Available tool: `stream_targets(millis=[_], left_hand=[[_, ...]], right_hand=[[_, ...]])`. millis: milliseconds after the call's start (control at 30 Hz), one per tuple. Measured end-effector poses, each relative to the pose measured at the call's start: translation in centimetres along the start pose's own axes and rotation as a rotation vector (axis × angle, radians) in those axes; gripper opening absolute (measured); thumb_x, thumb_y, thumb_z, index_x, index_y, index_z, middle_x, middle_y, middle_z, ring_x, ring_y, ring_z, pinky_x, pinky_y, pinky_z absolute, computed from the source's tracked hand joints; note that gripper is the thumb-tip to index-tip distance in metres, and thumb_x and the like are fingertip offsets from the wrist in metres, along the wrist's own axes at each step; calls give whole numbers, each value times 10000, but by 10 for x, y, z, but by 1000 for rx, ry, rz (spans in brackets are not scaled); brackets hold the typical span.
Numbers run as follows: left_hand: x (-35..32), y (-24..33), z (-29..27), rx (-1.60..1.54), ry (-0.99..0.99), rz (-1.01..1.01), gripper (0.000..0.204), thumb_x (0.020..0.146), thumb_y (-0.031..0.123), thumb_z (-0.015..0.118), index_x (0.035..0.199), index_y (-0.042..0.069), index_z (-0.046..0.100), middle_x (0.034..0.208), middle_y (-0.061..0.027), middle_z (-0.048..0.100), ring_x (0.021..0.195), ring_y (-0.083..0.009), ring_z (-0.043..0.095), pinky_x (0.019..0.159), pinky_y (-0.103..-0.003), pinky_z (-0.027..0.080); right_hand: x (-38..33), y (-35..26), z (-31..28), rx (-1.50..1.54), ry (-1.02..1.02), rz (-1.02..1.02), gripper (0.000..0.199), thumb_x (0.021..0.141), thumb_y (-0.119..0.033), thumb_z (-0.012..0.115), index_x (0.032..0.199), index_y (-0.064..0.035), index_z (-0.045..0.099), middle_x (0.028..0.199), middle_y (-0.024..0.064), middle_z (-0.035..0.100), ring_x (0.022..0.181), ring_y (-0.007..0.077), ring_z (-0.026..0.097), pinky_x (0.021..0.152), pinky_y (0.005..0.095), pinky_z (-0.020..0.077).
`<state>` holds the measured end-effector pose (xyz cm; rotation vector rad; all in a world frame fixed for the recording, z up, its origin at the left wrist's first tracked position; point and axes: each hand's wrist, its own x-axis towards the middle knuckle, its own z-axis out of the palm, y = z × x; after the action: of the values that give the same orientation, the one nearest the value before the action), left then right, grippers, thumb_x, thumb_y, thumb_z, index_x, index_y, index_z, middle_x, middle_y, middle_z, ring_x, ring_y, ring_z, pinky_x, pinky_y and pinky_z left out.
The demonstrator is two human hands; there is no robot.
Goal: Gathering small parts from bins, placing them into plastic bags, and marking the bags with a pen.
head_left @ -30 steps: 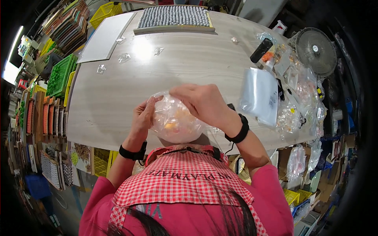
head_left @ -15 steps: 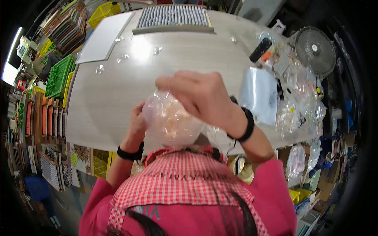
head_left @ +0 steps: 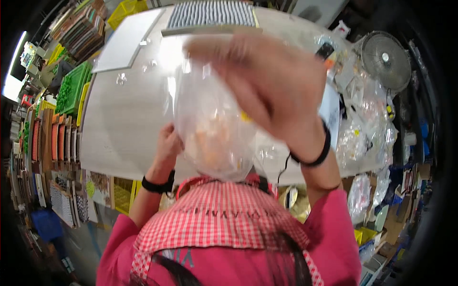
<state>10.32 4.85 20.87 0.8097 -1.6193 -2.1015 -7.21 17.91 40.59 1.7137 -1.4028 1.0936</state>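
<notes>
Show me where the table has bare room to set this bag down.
The table is bare left of the bag, from the near edge up to the white board, bar a few small clear bits near that board. The right end, by the fan, is crowded with plastic bags.

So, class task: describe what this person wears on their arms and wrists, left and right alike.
Both arms wear pink sleeves reaching about the elbow, forearms bare. The left hand has a black band at its wrist; the right hand has a black wristband too, with a thin dark cord hanging from it. No gloves or rings are visible.
</notes>
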Motion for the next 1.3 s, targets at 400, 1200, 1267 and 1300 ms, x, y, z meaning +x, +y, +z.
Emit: stream_targets(millis=[400, 1200, 1267, 1300], left_hand=[[-2, 23, 11, -11, -23, -51, 244, 965, 292, 520, 985, 90, 656, 541, 120, 261, 438, 1, 229, 395, -194, 207], [-8, 8, 7, -71, -91, 23, 286, 966, 258, 519, 1074, 36, 662, 669, 58, 581, 551, -17, 480, 491, -186, 377], [-7, 7, 6, -74, -83, 51, 288, 968, 263, 514, 1075, 40, 662, 620, 73, 542, 500, -6, 430, 451, -183, 334], [-8, 9, 6, -34, -76, -13, 290, 968, 263, 516, 1078, 38, 662, 621, 69, 540, 491, -2, 405, 444, -178, 306]], right_hand=[[4, 6, -41, 336, 178, 426, 168, 836, -77, 665, 980, 8, 669, 799, 65, 671, 645, 69, 580, 547, 204, 449], [-94, 48, -54, 635, 38, 795, 227, 865, -162, 605, 1051, -33, 588, 992, 108, 600, 885, 245, 613, 582, 328, 534], [-85, 61, -78, 1099, 173, 1001, 273, 835, -182, 646, 1047, -22, 582, 970, 88, 604, 649, 194, 625, 471, 322, 530], [-85, 61, -80, 975, 459, 1226, 312, 850, -207, 634, 1093, -21, 570, 970, 88, 609, 527, 160, 590, 391, 288, 478]])
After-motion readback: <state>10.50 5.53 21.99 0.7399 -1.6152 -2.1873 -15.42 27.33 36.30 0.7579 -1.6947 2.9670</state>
